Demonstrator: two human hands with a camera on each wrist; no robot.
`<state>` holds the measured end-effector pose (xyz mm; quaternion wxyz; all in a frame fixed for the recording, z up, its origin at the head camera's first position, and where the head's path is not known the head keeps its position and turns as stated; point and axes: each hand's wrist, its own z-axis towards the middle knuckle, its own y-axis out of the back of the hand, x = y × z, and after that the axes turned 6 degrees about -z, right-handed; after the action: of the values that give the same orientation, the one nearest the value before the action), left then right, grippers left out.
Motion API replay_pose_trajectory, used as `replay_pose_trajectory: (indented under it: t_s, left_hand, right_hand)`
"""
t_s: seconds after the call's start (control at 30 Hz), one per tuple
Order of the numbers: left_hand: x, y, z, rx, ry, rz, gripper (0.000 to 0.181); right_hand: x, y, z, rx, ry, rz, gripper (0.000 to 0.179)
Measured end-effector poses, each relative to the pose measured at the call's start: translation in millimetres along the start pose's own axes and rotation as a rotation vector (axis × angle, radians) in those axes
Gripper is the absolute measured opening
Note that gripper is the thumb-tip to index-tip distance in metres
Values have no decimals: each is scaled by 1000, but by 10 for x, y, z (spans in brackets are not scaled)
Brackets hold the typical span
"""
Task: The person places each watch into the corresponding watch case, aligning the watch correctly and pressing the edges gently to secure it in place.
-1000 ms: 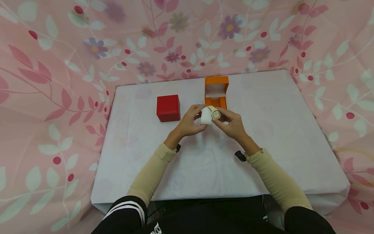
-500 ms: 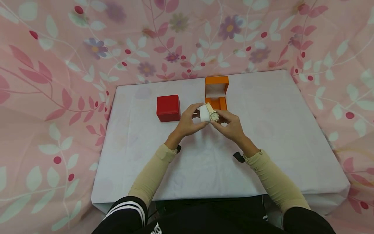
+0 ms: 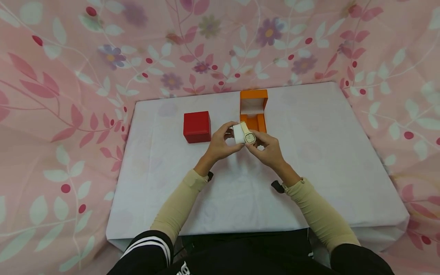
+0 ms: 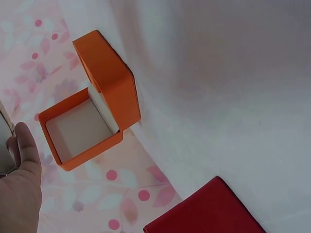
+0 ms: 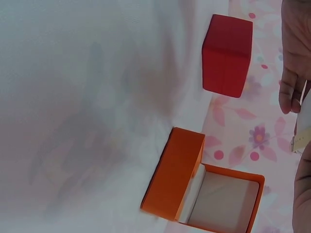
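Observation:
In the head view, my left hand (image 3: 220, 144) holds a small white watch pillow (image 3: 238, 133), with the thumb below and fingers behind it. A cream watch (image 3: 249, 138) with a squarish face lies against the pillow's right side, its strap running up over it. My right hand (image 3: 269, 151) pinches the watch at its lower right between thumb and fingers. How the strap's far end runs is hidden. Just behind the hands stands an open orange watch box (image 3: 253, 94). At the right wrist view's edge, the strap (image 5: 302, 141) shows between both hands.
To the left of the hands sits a closed red box (image 3: 197, 127) on the white-covered table (image 3: 154, 172). A pink floral cloth (image 3: 220, 46) hangs behind the table and along its sides. The orange box's raised lid faces the person.
Both hands have shifted slightly left with the watch and pillow. The pillow has tipped, and more of the strap now shows above the watch face. Both boxes stay where they were.

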<state>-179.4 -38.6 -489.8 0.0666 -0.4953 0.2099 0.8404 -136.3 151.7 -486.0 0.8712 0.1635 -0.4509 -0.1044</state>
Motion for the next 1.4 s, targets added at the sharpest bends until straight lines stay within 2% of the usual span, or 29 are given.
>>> replay_pose_trajectory:
  t_s: [0.13,0.3,0.5,0.63,0.7,0.8,1.0,1.13,1.23,1.4]
  left_hand:
    - [15,-12,-3,-16,-24,-2,66]
    - [17,-38,5,-47,-67,-12,64]
    - [28,-51,-1,-67,-32,-2,62]
    - [31,-46,-10,-64,-50,-8,62]
    - [29,-41,-12,-53,-52,-22,62]
    - [47,-27,-21,-13,-14,-59,66]
    - [87,47,-49,130,92,-141,75]
    - [70,103,-60,202,110,-202,77]
    - [70,103,-70,194,82,-211,76]
    - [61,55,-92,127,14,-160,74]
  right_hand:
    - [1,-44,-25,-44,19,-20,43]
    - [-1,-114,-44,-125,56,-108,42]
    - [15,-182,-63,-178,48,-145,43]
    - [25,-192,-70,-175,43,-154,45]
    - [30,-186,-69,-177,49,-164,45]
    - [38,-172,-68,-184,64,-173,46]
    - [64,-148,-80,-166,71,-174,46]
    - [75,-157,-97,-171,62,-168,47]
    - [69,-173,-102,-183,57,-153,48]
    - [52,-213,-112,-207,43,-143,46]
